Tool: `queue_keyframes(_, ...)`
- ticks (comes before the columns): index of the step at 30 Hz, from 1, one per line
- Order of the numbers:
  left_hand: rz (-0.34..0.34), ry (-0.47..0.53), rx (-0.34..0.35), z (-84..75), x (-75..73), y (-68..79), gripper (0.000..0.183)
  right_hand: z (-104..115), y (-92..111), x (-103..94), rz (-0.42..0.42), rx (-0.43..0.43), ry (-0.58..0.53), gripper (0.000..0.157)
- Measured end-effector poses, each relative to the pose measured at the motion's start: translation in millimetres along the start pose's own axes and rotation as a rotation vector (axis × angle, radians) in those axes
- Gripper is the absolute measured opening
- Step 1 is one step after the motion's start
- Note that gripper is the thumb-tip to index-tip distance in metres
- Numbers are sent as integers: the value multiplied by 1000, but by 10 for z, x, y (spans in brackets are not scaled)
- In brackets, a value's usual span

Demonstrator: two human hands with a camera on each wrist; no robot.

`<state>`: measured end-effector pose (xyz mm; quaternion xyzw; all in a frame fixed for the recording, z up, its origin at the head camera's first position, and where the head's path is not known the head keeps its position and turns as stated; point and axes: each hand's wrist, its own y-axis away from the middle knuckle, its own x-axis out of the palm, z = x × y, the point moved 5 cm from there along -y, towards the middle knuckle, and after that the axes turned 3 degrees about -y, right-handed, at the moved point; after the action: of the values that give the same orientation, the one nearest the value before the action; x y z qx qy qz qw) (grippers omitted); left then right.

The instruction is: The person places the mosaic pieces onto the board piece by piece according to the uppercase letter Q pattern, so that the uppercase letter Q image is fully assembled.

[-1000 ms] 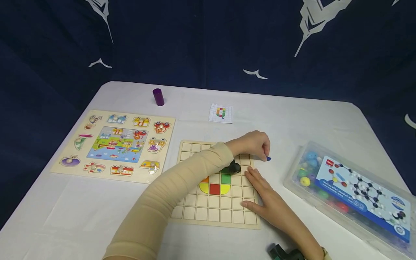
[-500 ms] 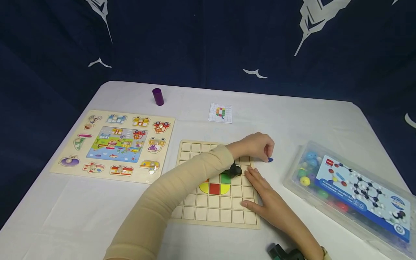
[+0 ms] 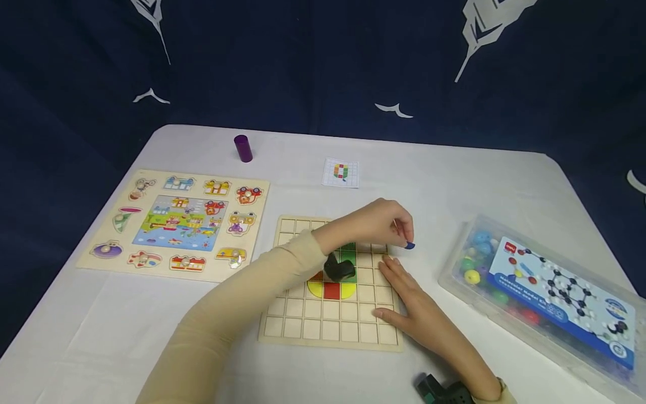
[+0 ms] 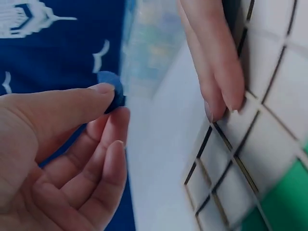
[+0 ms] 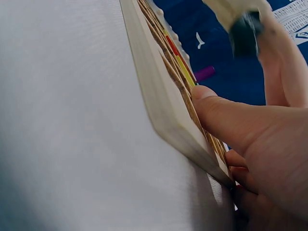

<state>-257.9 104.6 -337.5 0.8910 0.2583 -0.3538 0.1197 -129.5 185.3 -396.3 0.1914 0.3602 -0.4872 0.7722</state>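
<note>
My left hand (image 3: 383, 223) reaches across the wooden grid board (image 3: 330, 332) and pinches a small blue piece (image 4: 111, 90) between thumb and fingers. In the head view that blue piece is just past the board's right edge, above the white cloth. My right hand (image 3: 416, 308) rests along the right side of the board, fingers extended over its edge squares. Its thumb (image 5: 226, 113) lies on the board's edge in the right wrist view. Yellow, red and green pieces, among them a red square (image 3: 331, 290), sit in the grid, partly hidden by the left forearm and its wrist camera.
A small pattern card (image 3: 340, 172) lies behind the board, and a purple cylinder (image 3: 243, 148) stands farther left. At left is a knob puzzle board (image 3: 174, 224). A clear molecular model kit box (image 3: 560, 303) lies at right. A black device (image 3: 441, 390) is at the front.
The left hand first shifts slightly right with the blue piece, then back left and a little up, and its forearm swings left, uncovering more green pieces. The right hand stays on the board.
</note>
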Motion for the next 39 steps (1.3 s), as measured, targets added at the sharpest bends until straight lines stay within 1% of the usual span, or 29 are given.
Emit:
queue_keyframes(2,20,23,11,-35,-45,189,6,-6,-7,2,8,8,1,79)
queue_keyframes(5,77,62,11,-44,-38,480,8,-6,-16,13,21,20,-8,80)
queue_keyframes(9,168,107,11,-4,98,797,10,-3,-18,24,24,27,-24,80)
queue_keyframes(12,236,102,11,17,234,957,11,-5,-18,28,24,33,-20,80)
queue_keyframes(14,269,81,10,22,306,1024,13,-4,-19,28,22,35,-15,80)
queue_keyframes(17,288,39,5,23,376,1067,14,-3,-15,23,16,34,-8,81)
queue_keyframes(21,284,-15,3,22,414,1058,13,-2,-16,19,13,31,-8,81)
queue_keyframes(31,269,-162,-1,-23,446,1039,15,-3,-16,9,11,32,-10,80)
queue_keyframes(39,302,-262,14,-108,474,1065,10,-1,-6,0,17,37,-9,81)
